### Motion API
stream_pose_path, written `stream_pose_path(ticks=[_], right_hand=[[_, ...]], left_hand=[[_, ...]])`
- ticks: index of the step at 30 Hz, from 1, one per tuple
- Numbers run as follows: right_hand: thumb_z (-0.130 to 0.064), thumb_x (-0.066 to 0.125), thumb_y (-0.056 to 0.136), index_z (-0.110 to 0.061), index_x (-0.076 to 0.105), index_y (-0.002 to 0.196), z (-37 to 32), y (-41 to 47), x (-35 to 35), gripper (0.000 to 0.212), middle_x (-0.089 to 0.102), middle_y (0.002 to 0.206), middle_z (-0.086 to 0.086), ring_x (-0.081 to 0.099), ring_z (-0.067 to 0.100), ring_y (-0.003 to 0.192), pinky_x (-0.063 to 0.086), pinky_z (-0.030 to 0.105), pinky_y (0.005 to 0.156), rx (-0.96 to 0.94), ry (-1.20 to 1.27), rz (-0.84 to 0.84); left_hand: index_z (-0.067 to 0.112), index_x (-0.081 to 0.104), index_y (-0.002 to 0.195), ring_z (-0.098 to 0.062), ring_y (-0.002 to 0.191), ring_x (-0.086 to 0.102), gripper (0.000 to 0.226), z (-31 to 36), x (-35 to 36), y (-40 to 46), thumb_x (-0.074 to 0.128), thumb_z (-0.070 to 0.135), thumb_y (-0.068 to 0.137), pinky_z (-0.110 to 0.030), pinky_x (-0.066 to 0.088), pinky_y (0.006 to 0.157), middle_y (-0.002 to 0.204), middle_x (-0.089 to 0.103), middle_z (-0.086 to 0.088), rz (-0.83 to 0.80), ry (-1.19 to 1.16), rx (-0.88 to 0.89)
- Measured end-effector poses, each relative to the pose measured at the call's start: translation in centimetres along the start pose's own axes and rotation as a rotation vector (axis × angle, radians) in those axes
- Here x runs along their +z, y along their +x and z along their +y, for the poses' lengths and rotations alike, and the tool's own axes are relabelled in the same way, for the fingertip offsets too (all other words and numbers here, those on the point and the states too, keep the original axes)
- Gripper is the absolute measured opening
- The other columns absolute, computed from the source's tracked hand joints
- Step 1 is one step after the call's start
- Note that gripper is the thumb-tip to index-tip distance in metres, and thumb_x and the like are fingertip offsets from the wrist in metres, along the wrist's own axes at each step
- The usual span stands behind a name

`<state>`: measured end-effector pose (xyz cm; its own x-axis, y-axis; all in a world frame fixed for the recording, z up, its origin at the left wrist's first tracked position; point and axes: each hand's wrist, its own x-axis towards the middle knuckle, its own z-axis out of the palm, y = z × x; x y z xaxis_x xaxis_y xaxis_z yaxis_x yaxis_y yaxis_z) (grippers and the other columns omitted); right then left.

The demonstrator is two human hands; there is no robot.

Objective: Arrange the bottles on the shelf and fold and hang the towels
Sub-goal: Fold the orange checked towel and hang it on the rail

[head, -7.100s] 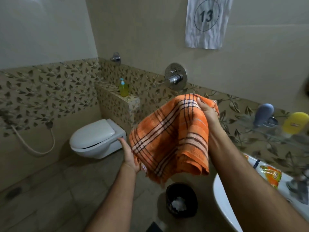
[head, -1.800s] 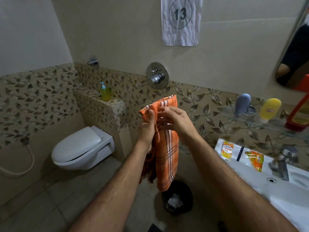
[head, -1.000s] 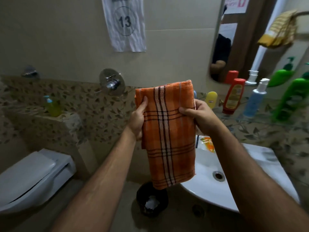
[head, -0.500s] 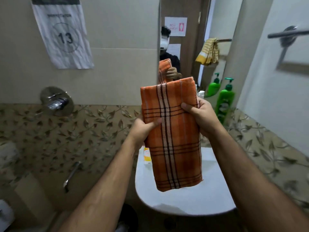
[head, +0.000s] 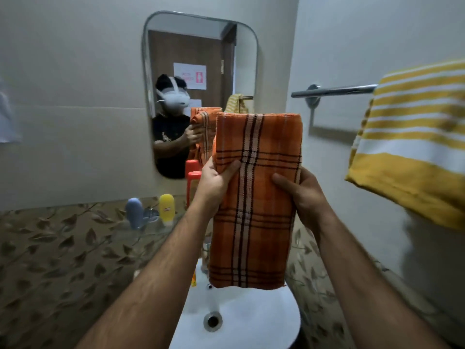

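Note:
A folded orange plaid towel (head: pixel 256 197) hangs upright in front of me over the sink. My left hand (head: pixel 214 182) grips its left edge and my right hand (head: pixel 302 195) grips its right edge, thumbs on the front. A chrome towel bar (head: pixel 332 91) runs along the right wall, level with the towel's top fold and to its right. A yellow and white striped towel (head: pixel 412 137) hangs over the bar's right part. On the glass shelf (head: pixel 141 231) stand a blue-grey bottle (head: pixel 134 212), a yellow bottle (head: pixel 166 209) and a red bottle (head: pixel 192 182).
A white sink (head: pixel 239 321) with its drain lies below the towel. A mirror (head: pixel 198 71) on the back wall reflects a person holding the towel. Leaf-patterned tiles (head: pixel 63 260) cover the lower wall. A small orange packet (head: pixel 193 280) lies at the sink's back edge.
The view has swung right and up, from the toilet side to the mirror and towel bar. The towel went from loose to folded into a narrow strip, and is raised higher now.

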<state>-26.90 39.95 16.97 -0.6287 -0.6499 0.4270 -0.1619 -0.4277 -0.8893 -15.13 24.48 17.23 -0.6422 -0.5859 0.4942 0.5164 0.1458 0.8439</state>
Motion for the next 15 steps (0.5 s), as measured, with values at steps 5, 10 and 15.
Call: stream_pose_path(ticks=[5, 10, 15], right_hand=[[-0.008, 0.071, 0.085, -0.013, 0.067, 0.109, -2.4, 1.5, -1.8, 0.025, 0.076, 0.099, 0.005, 0.073, 0.022, 0.093, 0.060, 0.033, 0.074, -0.134, -0.077, 0.156], [-0.009, 0.072, 0.085, -0.018, 0.069, 0.103, -5.0, 4.3, -1.7, 0.020, 0.076, 0.096, -0.001, 0.073, 0.018, 0.091, 0.060, 0.036, 0.083, -0.300, -0.200, 0.298], [-0.024, 0.076, 0.082, -0.027, 0.071, 0.099, -7.8, 7.8, -1.9, 0.018, 0.075, 0.099, -0.006, 0.071, 0.013, 0.095, 0.057, 0.041, 0.090, -0.493, -0.528, 0.523]], left_hand=[[0.021, 0.057, 0.116, -0.027, 0.108, 0.067, 0.024, -0.1, 3.0, 4.1, 0.063, 0.019, 0.092, -0.049, 0.053, 0.094, 0.118, 0.068, -0.012, -0.079, 0.020, 0.060], [0.021, 0.060, 0.107, -0.021, 0.099, 0.069, 0.015, 0.7, 4.9, 9.3, 0.063, 0.024, 0.092, -0.042, 0.057, 0.087, 0.104, 0.070, -0.007, -0.106, 0.099, 0.248], [0.011, 0.064, 0.101, -0.003, 0.078, 0.067, 0.012, 2.2, 7.4, 15.2, 0.063, 0.019, 0.093, -0.020, 0.052, 0.069, 0.089, 0.070, 0.004, -0.106, 0.083, 0.407]])
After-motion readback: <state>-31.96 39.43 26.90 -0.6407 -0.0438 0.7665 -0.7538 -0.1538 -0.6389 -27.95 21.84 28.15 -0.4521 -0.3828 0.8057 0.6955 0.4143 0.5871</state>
